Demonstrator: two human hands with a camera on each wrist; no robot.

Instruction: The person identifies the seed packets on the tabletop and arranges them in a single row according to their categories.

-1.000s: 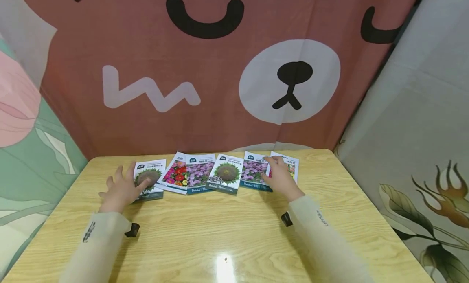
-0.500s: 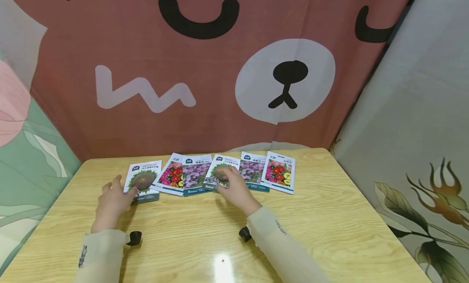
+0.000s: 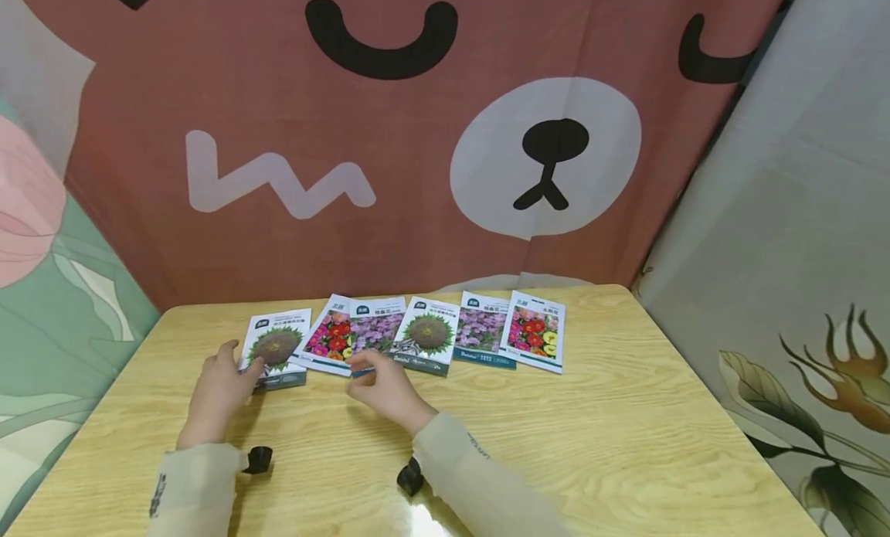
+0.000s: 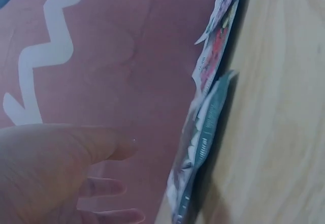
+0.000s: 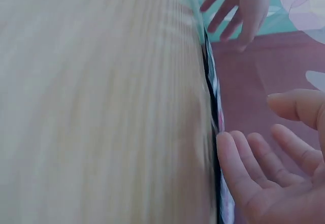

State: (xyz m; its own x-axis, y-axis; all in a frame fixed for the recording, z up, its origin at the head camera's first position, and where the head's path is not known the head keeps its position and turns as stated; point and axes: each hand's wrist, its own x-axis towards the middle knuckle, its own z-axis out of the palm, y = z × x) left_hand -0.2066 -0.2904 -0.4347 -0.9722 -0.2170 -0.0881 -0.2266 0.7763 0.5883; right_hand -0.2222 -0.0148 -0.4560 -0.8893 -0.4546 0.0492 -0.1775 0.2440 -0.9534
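Several seed packets lie in a row along the table's back edge. My left hand (image 3: pixel 221 386) hovers at the lower left corner of the leftmost sunflower packet (image 3: pixel 278 345), its thumb overlapping the picture; the left wrist view shows nothing between thumb and fingers. My right hand (image 3: pixel 391 390), fingers loosely bent and apart in the right wrist view, is at the lower edge of a purple-flower packet (image 3: pixel 375 328) and covers part of it. Left of that is a red-flower packet (image 3: pixel 327 334). To the right come another sunflower packet (image 3: pixel 428 332), a second purple-flower packet (image 3: pixel 480 328) and a second red-flower packet (image 3: pixel 535 332).
The wood-grain table (image 3: pixel 591 444) ends at a pink cloth backdrop (image 3: pixel 410 236) with a cartoon bear face. Printed grey cloth (image 3: pixel 779 236) hangs on the right, and green floral cloth (image 3: pixel 90 290) on the left. Neighbouring packets partly overlap.
My right hand has swept left from the rightmost packets, across the middle sunflower packet, to the left purple-flower packet. My left hand has drawn slightly back at the leftmost packet. The packets keep their order.
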